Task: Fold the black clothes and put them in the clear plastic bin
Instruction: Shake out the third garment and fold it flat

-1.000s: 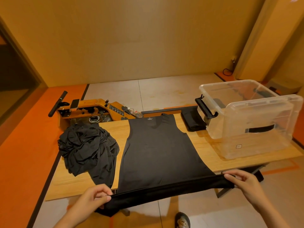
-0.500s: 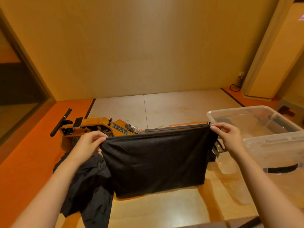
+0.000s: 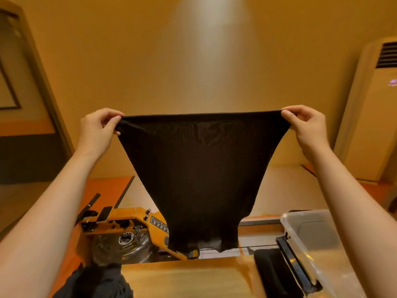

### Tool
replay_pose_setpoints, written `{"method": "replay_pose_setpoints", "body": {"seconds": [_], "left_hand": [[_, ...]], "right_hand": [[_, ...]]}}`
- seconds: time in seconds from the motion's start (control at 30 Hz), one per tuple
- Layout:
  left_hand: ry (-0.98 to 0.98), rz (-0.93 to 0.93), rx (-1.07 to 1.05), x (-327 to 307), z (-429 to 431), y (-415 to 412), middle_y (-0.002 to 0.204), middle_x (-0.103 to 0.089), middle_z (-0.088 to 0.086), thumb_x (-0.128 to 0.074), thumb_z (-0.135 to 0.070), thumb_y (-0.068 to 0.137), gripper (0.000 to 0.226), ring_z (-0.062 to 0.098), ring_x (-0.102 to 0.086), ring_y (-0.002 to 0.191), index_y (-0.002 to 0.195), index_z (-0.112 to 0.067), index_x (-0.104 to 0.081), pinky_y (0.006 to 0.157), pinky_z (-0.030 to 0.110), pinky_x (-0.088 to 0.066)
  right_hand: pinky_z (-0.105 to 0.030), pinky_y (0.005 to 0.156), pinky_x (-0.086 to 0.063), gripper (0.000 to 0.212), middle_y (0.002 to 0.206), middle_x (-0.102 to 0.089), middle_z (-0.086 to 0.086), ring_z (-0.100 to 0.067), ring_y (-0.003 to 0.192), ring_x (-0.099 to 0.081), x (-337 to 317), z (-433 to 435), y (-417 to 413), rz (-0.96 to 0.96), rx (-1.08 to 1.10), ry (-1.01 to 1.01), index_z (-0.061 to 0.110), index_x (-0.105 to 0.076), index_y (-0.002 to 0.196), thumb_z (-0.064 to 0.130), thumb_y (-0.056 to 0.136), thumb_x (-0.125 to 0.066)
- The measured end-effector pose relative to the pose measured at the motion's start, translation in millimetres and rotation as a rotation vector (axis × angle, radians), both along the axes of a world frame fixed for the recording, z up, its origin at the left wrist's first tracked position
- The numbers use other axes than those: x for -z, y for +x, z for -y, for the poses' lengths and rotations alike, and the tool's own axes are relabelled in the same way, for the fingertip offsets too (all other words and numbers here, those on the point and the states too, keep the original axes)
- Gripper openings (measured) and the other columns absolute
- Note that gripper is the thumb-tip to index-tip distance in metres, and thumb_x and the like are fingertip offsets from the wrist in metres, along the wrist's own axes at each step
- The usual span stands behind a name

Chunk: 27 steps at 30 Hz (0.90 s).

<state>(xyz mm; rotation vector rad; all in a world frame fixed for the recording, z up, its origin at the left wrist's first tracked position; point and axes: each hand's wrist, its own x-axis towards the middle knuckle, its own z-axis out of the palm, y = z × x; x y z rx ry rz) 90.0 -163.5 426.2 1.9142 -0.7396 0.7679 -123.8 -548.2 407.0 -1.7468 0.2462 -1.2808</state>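
Black vest (image 3: 199, 179), one: lifted off the bench (image 3: 184, 280) since a second ago, hem corners pinched by left hand (image 3: 96, 130) and right hand (image 3: 309, 127); folding not yet done.

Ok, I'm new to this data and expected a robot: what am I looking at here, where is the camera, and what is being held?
There is no robot here. The camera sits on a person's head and looks forward and down, so you see their own two bare arms. The left hand and the right hand each pinch one corner of a black top, holding it stretched out in the air above a wooden table. It hangs free of the table. At the table's near left lies a crumpled pile of black clothes. On the right stands the clear plastic bin, with a dark folded piece beside it. Behind the table is an orange machine; nobody is touching it.
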Motion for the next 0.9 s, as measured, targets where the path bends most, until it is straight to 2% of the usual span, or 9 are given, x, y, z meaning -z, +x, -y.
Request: {"method": "replay_pose_setpoints", "body": {"seconds": [0.13, 0.23, 0.37, 0.47, 0.53, 0.6, 0.63, 0.77, 0.9], "left_hand": [[-0.045, -0.025, 0.061, -0.3, -5.7, -14.6, 0.102, -0.064, 0.008, -0.053, -0.007, 0.097, 0.018, 0.017, -0.062, 0.087, 0.109, -0.006, -0.067, 0.067, 0.007, -0.051], [-0.045, -0.051, 0.091, 18.8, -14.7, -27.1, 0.101, -0.066, 0.007, -0.054, -0.007, 0.097, 0.017, 0.01, -0.063, 0.087, 0.106, -0.013, -0.067, 0.073, 0.01, -0.053], [-0.006, -0.095, 0.123, 69.3, -28.9, -53.7, 0.095, -0.067, -0.002, -0.055, -0.007, 0.095, 0.022, 0.011, -0.064, 0.088, 0.1, -0.025, -0.067, 0.076, 0.014, -0.053], [0.01, -0.146, 0.101, 118.6, -43.3, -80.5, 0.094, -0.068, -0.005, -0.057, -0.006, 0.094, 0.02, 0.01, -0.065, 0.087, 0.1, -0.022, -0.068, 0.074, 0.007, -0.05], [0.003, -0.205, 0.086, 152.6, -55.9, -94.6, 0.096, -0.069, -0.004, -0.058, -0.007, 0.094, 0.019, 0.01, -0.065, 0.089, 0.1, -0.021, -0.069, 0.077, 0.014, -0.053], [0.003, -0.271, 0.077, 181.5, -69.1, -108.4, 0.098, -0.068, -0.01, -0.059, -0.009, 0.094, 0.023, 0.007, -0.065, 0.093, 0.097, -0.029, -0.069, 0.08, 0.029, -0.056], [0.007, -0.296, 0.07, 193.7, -75.5, -116.5, 0.098, -0.067, -0.015, -0.06, -0.009, 0.093, 0.026, 0.006, -0.064, 0.093, 0.095, -0.034, -0.067, 0.08, 0.031, -0.056], [0.022, -0.367, 0.07, 228.5, -99.6, -159.7, 0.096, -0.065, -0.02, -0.061, -0.006, 0.092, 0.034, 0.004, -0.066, 0.08, 0.091, -0.04, -0.064, 0.069, 0.009, -0.049], [0.082, -0.429, 0.066, 260.1, -125.3, -207.5, 0.097, -0.066, -0.02, -0.062, -0.006, 0.091, 0.028, -0.004, -0.063, 0.087, 0.093, -0.033, -0.067, 0.074, 0.001, -0.043]], "right_hand": [[-0.022, 0.079, -0.053, 0.014, 0.091, -0.068, 0.003, -0.009, 0.088, -0.064, -1.5, 2.6, -6.0, 0.023, -0.035, -0.007, 0.01, -0.071, 0.102, 0.015, 0.091, -0.065], [-0.025, 0.08, -0.052, 0.014, 0.091, -0.069, 0.001, -0.009, 0.087, -0.063, 20.7, -0.2, -13.5, -0.007, -0.052, 0.022, 0.007, -0.07, 0.103, 0.013, 0.091, -0.065], [-0.016, 0.075, -0.053, 0.012, 0.092, -0.069, 0.001, -0.003, 0.084, -0.064, 69.1, -7.9, -38.2, -0.092, -0.093, 0.081, 0.009, -0.071, 0.1, 0.011, 0.091, -0.064], [-0.015, 0.076, -0.054, 0.012, 0.089, -0.07, 0.002, -0.002, 0.082, -0.065, 113.4, -17.2, -61.6, -0.19, -0.128, 0.131, 0.017, -0.071, 0.091, 0.008, 0.089, -0.064], [-0.013, 0.073, -0.053, 0.012, 0.084, -0.071, 0.005, -0.002, 0.08, -0.065, 139.3, -25.3, -77.2, -0.232, -0.123, 0.175, 0.016, -0.071, 0.09, 0.006, 0.089, -0.064], [-0.01, 0.069, -0.051, 0.011, 0.078, -0.071, 0.008, 0.0, 0.077, -0.065, 159.7, -36.8, -92.7, -0.265, -0.122, 0.214, 0.013, -0.071, 0.09, 0.004, 0.089, -0.064], [-0.01, 0.068, -0.051, 0.01, 0.078, -0.072, 0.008, 0.0, 0.076, -0.065, 168.4, -44.0, -100.9, -0.283, -0.129, 0.228, 0.012, -0.071, 0.091, 0.005, 0.089, -0.064], [-0.011, 0.067, -0.051, 0.01, 0.082, -0.072, 0.004, -0.003, 0.08, -0.067, 201.7, -72.9, -138.2, -0.351, -0.109, 0.28, 0.013, -0.072, 0.093, 0.008, 0.088, -0.065], [-0.009, 0.066, -0.05, 0.01, 0.08, -0.073, 0.01, -0.005, 0.081, -0.066, 236.4, -102.6, -186.8, -0.425, -0.094, 0.311, 0.014, -0.072, 0.093, 0.008, 0.089, -0.065]]}}
